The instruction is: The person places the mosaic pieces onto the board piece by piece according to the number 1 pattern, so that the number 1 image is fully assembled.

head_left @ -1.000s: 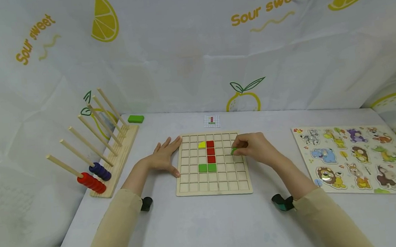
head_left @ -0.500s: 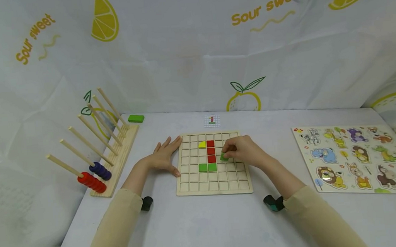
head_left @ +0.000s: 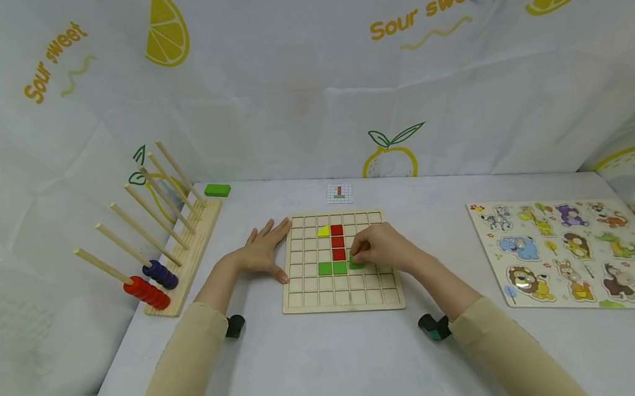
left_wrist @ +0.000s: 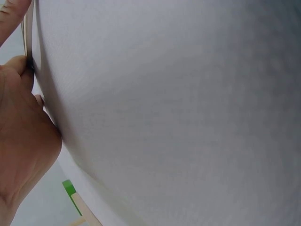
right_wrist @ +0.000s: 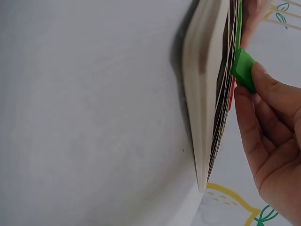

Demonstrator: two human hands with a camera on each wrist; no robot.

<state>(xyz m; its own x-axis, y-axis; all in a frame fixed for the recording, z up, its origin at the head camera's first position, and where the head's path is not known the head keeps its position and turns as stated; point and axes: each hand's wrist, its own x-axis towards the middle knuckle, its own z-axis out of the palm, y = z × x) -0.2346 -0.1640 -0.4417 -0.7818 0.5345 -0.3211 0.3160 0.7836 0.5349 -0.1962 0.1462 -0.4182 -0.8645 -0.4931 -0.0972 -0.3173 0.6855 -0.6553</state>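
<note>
tbh we'd call the green tile (head_left: 356, 261) light, stiff and a bit slick, so pinch its side edges like the right hand (head_left: 380, 247) fingers do now, mid-frame over the grid board (head_left: 303, 305), w/ the left hand (head_left: 260, 252) flat, fingers straight, at the board's left edge.

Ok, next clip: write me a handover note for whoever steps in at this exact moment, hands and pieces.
Left hand: open, flat on the table, fingers against the left edge of the wooden grid board.
Right hand: pinches a green square tile, lowering it onto the board right of the two green tiles; not yet seated.
Done: yellow piece, three red tiles in a column, two green tiles below.
Left: seat the held tile, release the grip, check against the small pattern card behind the board.
</note>
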